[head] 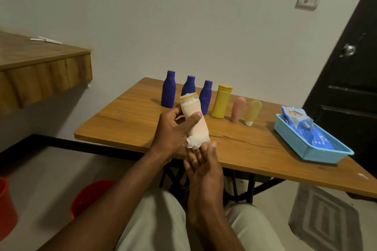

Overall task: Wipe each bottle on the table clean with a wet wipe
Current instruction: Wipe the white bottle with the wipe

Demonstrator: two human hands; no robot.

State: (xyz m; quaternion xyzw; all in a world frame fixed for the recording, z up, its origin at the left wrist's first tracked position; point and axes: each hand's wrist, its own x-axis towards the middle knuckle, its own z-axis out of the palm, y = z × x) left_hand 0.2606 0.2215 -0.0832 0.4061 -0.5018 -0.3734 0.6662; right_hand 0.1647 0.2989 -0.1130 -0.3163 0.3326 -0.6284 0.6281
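While left hand (173,128) grips the bottle (189,106), right hand (204,171) fingers (192,157) straight, touching wet wipe (196,141).

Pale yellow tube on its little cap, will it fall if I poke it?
Probably: the pale yellow tube stands on its small white cap, wide end up, so it looks tippy. It may bump the pink tube close beside it.

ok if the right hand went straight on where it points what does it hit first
The wet wipe bunched under the bottle in the left hand; the right hand seems to touch it, depth unclear.
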